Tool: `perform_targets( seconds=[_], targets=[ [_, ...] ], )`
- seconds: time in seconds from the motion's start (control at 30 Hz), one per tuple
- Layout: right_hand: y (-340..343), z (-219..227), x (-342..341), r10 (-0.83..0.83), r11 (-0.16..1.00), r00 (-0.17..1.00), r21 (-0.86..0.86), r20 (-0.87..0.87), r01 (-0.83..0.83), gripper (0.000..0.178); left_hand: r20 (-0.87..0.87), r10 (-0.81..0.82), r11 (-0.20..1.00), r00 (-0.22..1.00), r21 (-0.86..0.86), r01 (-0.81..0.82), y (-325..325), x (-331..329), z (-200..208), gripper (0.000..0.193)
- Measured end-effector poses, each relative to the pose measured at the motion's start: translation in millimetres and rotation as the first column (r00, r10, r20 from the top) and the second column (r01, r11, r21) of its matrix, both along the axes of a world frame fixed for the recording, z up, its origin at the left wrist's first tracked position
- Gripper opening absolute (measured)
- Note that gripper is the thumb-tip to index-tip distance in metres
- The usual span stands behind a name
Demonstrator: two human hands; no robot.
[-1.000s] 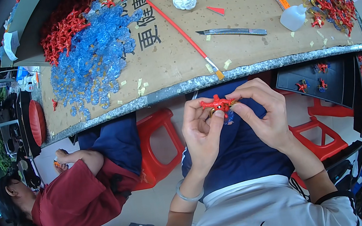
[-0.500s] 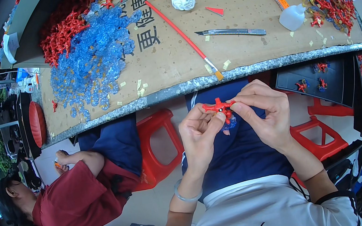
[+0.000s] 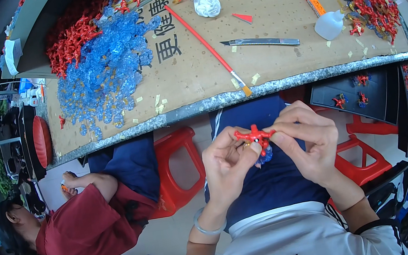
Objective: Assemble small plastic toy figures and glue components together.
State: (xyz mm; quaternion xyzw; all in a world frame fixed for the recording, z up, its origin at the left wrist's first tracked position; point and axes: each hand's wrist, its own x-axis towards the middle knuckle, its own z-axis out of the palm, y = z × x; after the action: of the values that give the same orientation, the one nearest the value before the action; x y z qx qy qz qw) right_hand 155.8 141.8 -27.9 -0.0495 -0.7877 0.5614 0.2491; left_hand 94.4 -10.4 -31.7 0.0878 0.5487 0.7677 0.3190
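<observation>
A small red plastic figure (image 3: 255, 134) with a clear blue part (image 3: 265, 157) at its lower end is held up over my lap, just off the table's front edge. My left hand (image 3: 228, 163) grips it by one side, thumb on its front. On the other side, the thumb and fingertips of my right hand (image 3: 305, 135) pinch an outstretched red limb. The fingers hide part of the figure.
On the table (image 3: 196, 75) lie a heap of clear blue pieces (image 3: 104, 68), a red pile (image 3: 69, 52), a red-handled brush (image 3: 210, 46), a craft knife (image 3: 260, 43) and a white bottle (image 3: 329, 25). A co-worker (image 3: 80, 222) sits at left; a dark tray (image 3: 349, 99) holds several figures at right.
Both hands have shifted slightly right and down with the figure, which is turned a little. The right fingers still pinch its limb.
</observation>
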Motion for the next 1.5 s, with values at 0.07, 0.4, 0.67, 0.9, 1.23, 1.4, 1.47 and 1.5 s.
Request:
perform_targets(
  seconds=[0.07, 0.4, 0.67, 0.9, 1.23, 1.4, 1.47, 1.5],
  targets=[
    [0.5, 14.6, 4.1, 0.019, 0.999, 1.0, 0.034, -0.007, -0.018, 0.017, -0.034, -0.016, 1.0, 0.999, -0.025, 0.015, -5.1, 4.7, 11.2, 0.01],
    [0.2, 56.5, 38.6, 0.172, 0.982, 0.983, 0.09, -0.065, -0.166, 0.04, -0.437, -0.107, 0.991, 0.893, 0.026, 0.131, -20.7, 22.9, 47.8, 0.027],
    [-2.9, 59.3, 45.4, 0.168, 0.979, 0.98, 0.134, -0.107, -0.153, 0.016, -0.542, -0.015, 0.983, 0.84, 0.145, 0.112, -21.1, 28.2, 48.7, 0.031],
    [-5.5, 61.7, 50.7, 0.148, 0.985, 0.986, 0.101, -0.081, -0.14, 0.017, -0.538, -0.024, 0.991, 0.843, 0.1, 0.092, -21.6, 28.4, 54.6, 0.023],
    [-5.7, 60.8, 51.5, 0.13, 0.988, 0.986, 0.093, -0.104, -0.121, 0.017, -0.55, 0.011, 0.998, 0.835, 0.064, 0.029, -22.2, 36.1, 56.0, 0.022],
    [-4.4, 61.3, 53.1, 0.146, 0.986, 0.985, 0.092, -0.086, -0.138, 0.018, -0.558, -0.001, 0.997, 0.83, 0.059, 0.041, -20.9, 34.2, 57.9, 0.022],
    [-4.5, 60.3, 54.2, 0.136, 0.987, 0.987, 0.092, -0.082, -0.128, 0.018, -0.551, -0.011, 0.994, 0.835, 0.089, 0.071, -18.2, 30.4, 57.0, 0.022],
    [-4.4, 59.4, 54.2, 0.139, 0.987, 0.986, 0.096, -0.087, -0.13, 0.019, -0.546, -0.015, 0.994, 0.837, 0.082, 0.071, -18.5, 30.6, 57.0, 0.022]
  ],
)
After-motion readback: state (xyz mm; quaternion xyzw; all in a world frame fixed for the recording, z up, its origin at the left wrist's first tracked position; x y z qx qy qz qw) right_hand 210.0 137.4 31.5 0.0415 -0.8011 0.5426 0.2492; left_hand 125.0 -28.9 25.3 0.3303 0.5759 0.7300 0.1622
